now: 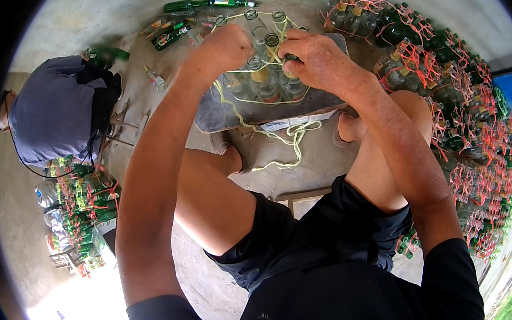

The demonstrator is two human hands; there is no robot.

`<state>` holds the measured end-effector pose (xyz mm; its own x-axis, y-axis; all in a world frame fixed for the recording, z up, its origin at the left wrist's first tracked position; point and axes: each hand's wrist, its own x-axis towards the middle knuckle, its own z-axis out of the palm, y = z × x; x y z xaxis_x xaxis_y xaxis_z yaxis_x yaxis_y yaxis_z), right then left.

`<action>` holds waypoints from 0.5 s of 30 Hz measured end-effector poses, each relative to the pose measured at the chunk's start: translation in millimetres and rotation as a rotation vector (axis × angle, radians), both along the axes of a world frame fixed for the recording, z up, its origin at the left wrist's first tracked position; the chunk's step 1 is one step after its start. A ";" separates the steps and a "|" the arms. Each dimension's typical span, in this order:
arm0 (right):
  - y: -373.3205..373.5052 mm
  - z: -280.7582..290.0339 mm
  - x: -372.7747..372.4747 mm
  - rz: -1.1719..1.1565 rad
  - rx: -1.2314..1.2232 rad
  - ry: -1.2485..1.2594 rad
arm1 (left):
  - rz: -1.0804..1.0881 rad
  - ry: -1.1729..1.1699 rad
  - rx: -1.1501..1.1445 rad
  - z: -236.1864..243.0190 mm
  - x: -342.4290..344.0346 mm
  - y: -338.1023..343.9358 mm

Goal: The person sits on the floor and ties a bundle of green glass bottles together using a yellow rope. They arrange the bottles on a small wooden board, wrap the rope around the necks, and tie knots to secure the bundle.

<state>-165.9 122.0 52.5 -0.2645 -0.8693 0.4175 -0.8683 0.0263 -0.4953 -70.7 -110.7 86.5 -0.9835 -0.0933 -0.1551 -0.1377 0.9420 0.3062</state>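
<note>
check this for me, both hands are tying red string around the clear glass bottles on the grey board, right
Not quite: the string is pale yellow, not red. The head view shows both hands, left and right, working it around the clear glass bottles on the grey board.

Two hands, left (223, 47) and right (314, 59), both closed on one pale yellow cord (278, 135). About nine clear glass bottles (263, 81) clustered on one grey board (276, 113). Roughly six loose green bottles (195, 4) on the floor beyond. Dozens of red-tied bottles (442, 79) stacked right, too many to count. One other person (53, 110), crouched left.
</note>
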 end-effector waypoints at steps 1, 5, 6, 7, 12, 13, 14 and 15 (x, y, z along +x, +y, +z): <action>0.8 -1.3 0.4 -0.009 -0.008 0.013 | -0.028 0.079 -0.063 -3.2 3.5 4.3; 2.3 0.4 8.6 -0.059 -0.016 0.118 | 0.128 0.206 -0.076 -9.7 21.6 18.1; 0.5 1.4 9.2 -0.061 -0.038 0.186 | 0.156 0.234 -0.087 -7.9 25.0 20.1; 0.2 0.8 10.3 -0.064 -0.061 0.254 | 0.184 0.263 -0.097 -6.1 27.7 22.5; -2.2 5.1 22.6 -0.057 0.008 0.476 | 0.386 0.280 -0.119 -12.1 39.3 39.9; -3.6 4.8 21.9 -0.051 0.003 0.474 | 0.410 0.300 -0.117 -13.2 41.8 40.9; -3.1 4.0 22.6 -0.045 0.004 0.469 | 0.420 0.334 -0.124 -17.2 44.3 43.7; -3.2 3.6 22.6 -0.040 0.005 0.463 | 0.431 0.368 -0.132 -21.0 46.5 46.1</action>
<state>-143.4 118.7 56.1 -0.0846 -0.8647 0.4951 -0.9963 0.0661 -0.0549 -24.3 -64.6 65.5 -0.8396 -0.4924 0.2294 -0.4239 0.8580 0.2902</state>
